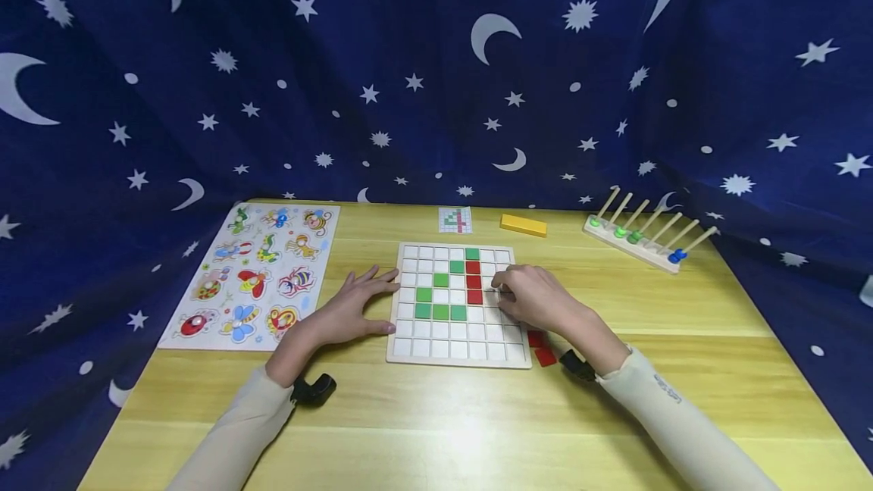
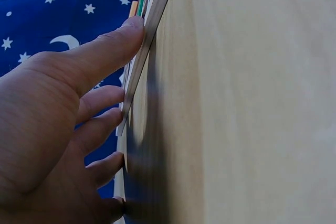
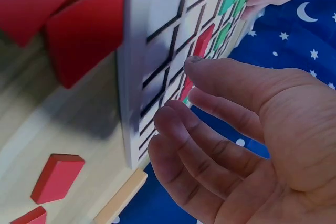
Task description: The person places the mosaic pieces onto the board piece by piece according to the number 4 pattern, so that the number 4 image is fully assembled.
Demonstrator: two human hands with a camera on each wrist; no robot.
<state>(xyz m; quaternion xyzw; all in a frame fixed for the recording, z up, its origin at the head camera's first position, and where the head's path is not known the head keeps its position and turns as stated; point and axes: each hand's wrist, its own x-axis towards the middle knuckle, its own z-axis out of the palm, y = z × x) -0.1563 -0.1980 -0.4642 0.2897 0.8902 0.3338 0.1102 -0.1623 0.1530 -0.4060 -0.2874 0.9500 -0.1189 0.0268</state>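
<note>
We are finding no readable words or brands. We are seeing small dark print on the right sleeve (image 1: 668, 389), too tiny to read, and a card (image 1: 455, 220) at the table's far edge showing a figure like a 4.

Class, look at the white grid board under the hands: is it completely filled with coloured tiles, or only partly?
Partly filled. The grid board holds a few green tiles and red tiles; most squares are bare white.

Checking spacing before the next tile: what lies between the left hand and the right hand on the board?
In the head view, the grid board with its green tiles and a column of red tiles lies between the left hand and the right hand.
</note>
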